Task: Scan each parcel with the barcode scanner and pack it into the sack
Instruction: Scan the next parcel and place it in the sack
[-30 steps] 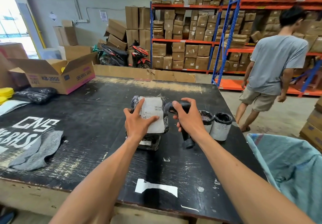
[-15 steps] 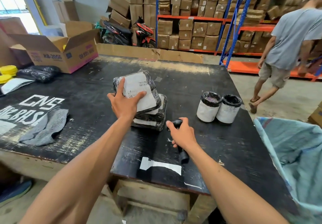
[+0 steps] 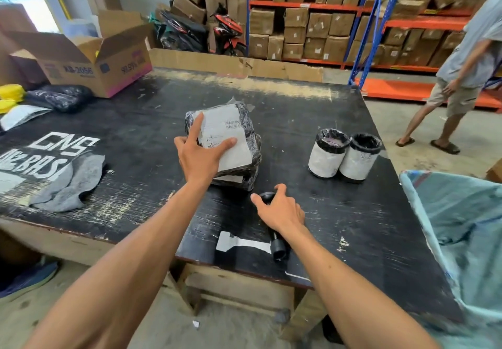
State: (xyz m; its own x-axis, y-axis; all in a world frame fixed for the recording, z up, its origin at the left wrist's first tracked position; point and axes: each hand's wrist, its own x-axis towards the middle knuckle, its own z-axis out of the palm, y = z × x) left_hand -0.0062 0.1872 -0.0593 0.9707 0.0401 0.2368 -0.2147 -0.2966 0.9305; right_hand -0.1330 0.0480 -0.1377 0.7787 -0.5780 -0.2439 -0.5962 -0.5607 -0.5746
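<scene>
White block lettering, "CNS" over a partly cut-off second line, is painted on the black table (image 3: 339,213) at left; "KB-2056" and "99.99%" are printed on the open carton (image 3: 89,66) at the far left corner. The top parcel (image 3: 239,126), black wrap with a white label whose barcode is too small to be read, is gripped by the left hand (image 3: 197,158), thumb on the label and fingers curled round its near-left edge; it is stacked on a second parcel (image 3: 244,180) mid-table. The barcode scanner (image 3: 277,245) lies flat, long axis running from near edge toward the parcels, handle end just inside the near edge; the right hand (image 3: 279,210) rests over its head with fingers loosely curled round it. Two cylindrical parcels (image 3: 343,158) stand upright, touching, to the right. Bare tabletop lies between them and the blue sack (image 3: 461,226), open beyond the right edge.
</scene>
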